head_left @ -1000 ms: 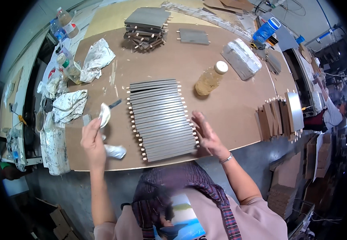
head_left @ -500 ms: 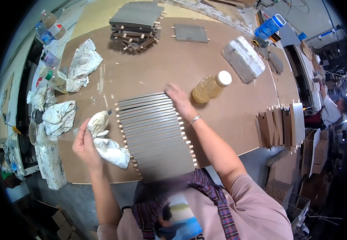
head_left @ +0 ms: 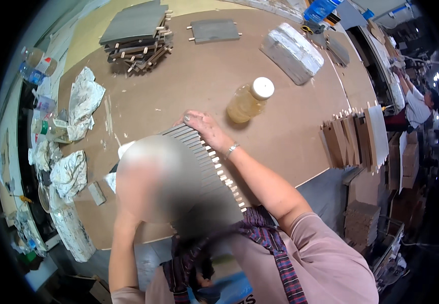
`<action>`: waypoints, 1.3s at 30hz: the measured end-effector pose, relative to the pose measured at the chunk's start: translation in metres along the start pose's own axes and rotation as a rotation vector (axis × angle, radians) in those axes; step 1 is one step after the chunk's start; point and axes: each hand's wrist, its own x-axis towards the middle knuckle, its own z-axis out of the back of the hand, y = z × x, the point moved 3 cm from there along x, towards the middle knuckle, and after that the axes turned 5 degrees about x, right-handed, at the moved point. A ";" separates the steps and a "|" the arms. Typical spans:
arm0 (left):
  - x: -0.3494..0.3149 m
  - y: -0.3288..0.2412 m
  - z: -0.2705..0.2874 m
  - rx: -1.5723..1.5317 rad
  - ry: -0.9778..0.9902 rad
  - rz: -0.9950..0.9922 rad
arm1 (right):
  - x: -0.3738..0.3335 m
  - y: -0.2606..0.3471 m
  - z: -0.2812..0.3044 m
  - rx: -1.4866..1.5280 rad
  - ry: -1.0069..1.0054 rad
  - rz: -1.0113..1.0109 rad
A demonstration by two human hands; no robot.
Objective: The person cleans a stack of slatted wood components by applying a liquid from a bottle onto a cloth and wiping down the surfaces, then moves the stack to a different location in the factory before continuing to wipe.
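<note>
While the right hand [head_left: 205, 130] lies on the far corner of the row of grey slats [head_left: 212, 190], its fingers bend over the edge close together; from where I stand, I can't tell whether they pinch it. The left hand [head_left: 137, 190] is a blur over the left side of the row, mixed with a whitish patch, and I can't make out whether it is gripping anything. The row sits at the near side of the brown table [head_left: 290, 144], right before the person's waist, with pale pegs [head_left: 223, 177] along its right edge.

Just beyond the right hand, a clear bottle [head_left: 245, 105] with a white cap stands on the tabletop, holding a yellow, see-through liquid. Over on the left there's a green-capped bottle [head_left: 52, 130], tilted beside a crumpled cloth [head_left: 84, 104], and farther up a clear bottle with a red-and-white label [head_left: 46, 64]; what those two hold is too small to judge. At the far right stands a blue bottle [head_left: 322, 7], cut off at the top, its contents hidden from me.
</note>
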 end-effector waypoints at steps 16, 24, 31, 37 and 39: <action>0.067 -0.064 -0.030 0.061 0.144 -0.280 | -0.009 -0.034 -0.001 0.155 -0.132 -0.060; 0.048 -0.053 -0.027 0.046 0.082 -0.124 | -0.014 -0.024 -0.007 -0.066 -0.182 0.000; 0.040 -0.040 -0.002 -0.023 0.037 -0.036 | -0.014 -0.014 0.001 -0.056 -0.215 0.066; 0.063 -0.056 -0.032 0.057 0.104 0.043 | -0.009 -0.023 -0.002 0.115 -0.190 -0.041; 0.050 -0.044 -0.021 0.046 0.001 0.043 | -0.013 -0.012 0.000 0.055 -0.232 -0.047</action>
